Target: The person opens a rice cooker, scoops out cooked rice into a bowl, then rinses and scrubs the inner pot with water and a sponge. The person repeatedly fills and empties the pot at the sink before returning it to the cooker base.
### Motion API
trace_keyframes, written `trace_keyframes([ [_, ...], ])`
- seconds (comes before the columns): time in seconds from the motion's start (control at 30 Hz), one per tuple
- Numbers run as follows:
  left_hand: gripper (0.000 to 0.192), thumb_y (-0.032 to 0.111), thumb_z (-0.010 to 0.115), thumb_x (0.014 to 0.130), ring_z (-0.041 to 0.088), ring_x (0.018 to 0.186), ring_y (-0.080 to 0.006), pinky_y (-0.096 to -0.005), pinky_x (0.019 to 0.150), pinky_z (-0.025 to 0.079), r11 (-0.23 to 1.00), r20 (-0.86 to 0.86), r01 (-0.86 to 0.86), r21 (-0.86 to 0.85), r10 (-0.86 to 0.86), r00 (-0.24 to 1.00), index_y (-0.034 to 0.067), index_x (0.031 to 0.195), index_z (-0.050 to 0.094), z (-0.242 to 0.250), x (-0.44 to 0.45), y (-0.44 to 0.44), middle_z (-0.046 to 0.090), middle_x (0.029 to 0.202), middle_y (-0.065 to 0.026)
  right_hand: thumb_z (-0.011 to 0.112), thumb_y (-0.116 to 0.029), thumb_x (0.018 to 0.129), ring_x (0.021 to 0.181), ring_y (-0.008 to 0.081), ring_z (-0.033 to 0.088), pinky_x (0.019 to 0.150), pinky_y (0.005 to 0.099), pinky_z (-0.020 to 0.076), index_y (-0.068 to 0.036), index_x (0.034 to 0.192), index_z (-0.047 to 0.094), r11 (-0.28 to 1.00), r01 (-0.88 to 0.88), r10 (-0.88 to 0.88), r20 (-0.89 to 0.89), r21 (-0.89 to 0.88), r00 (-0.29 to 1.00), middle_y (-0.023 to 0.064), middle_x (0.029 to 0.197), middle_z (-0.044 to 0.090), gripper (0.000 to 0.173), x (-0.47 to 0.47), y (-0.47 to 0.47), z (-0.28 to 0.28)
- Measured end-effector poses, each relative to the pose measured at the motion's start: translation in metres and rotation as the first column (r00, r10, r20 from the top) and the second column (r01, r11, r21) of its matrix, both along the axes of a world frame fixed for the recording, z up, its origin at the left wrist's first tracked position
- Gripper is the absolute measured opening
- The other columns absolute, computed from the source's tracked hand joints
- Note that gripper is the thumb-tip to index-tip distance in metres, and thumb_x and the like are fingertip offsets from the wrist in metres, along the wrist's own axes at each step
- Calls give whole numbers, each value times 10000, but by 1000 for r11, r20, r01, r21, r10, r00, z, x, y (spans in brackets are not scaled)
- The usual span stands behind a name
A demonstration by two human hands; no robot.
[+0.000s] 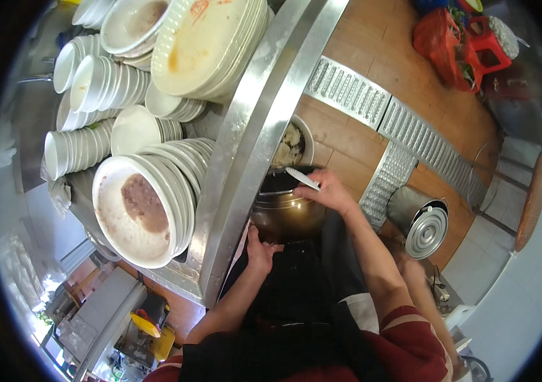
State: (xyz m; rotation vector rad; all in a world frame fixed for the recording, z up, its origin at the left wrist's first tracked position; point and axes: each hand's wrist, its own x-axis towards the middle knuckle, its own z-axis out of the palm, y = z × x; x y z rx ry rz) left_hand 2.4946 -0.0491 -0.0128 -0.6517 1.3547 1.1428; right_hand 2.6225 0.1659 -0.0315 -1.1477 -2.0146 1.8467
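A dark gold metal pot (pixel 287 217) stands below the edge of a stainless steel counter (pixel 261 129). Over its dark opening, my right hand (pixel 328 191) grips the white handle (pixel 302 178) of a utensil whose far end is hidden. My left hand (pixel 260 253) is low at the near side of the pot, thumb up; its other fingers are mostly hidden. Just beyond the pot, a white bucket (pixel 307 143) holds pale food scraps. On the counter to the left lies a tilted stack of white bowls (pixel 109 234), brown residue in the outermost one.
Oval cream dishes (pixel 194 43) and stacked small white bowls (pixel 104 86) crowd the counter. A metal drain grate (pixel 347 90) crosses the tiled floor. Rightward are a lidded metal pot (pixel 402 205), a red plastic bag (pixel 435 47), a red stool (pixel 490 52) and another person's forearm (pixel 426 296).
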Motion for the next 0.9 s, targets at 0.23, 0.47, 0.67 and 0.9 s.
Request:
trace_keyframes([
  [0.23,454,431,385,913,471,1122,-226,-429,851,413,994,31,45,-104,-42,999,240,1324,373,-8,-2,-12,430,1317,-19,717,-169,650,673,219,549,738,327,348,-137,677,658,965,44,-68,86,257,994,38,671,615,73,14,-45,13],
  [0.47,431,404,348,919,471,1087,-245,-485,870,411,954,1,260,-147,-263,965,141,1253,417,8,-5,-9,456,1250,-70,682,-115,619,706,215,542,790,333,333,-136,691,638,901,30,-59,56,433,997,25,686,603,87,21,-67,66],
  [0.67,358,382,342,914,515,975,-254,-496,812,455,951,23,293,-100,-292,956,120,1120,473,16,1,-9,534,1081,-62,673,-114,582,683,202,521,782,325,335,-107,697,640,845,3,-65,98,535,993,23,658,570,119,27,-72,110],
  [0.9,523,446,282,938,461,1096,-282,-519,838,466,893,126,401,207,-430,894,109,1335,324,78,8,35,397,1316,-97,684,-162,560,578,206,463,715,321,342,-86,637,608,763,2,-52,59,646,997,26,572,473,132,54,-39,191],
])
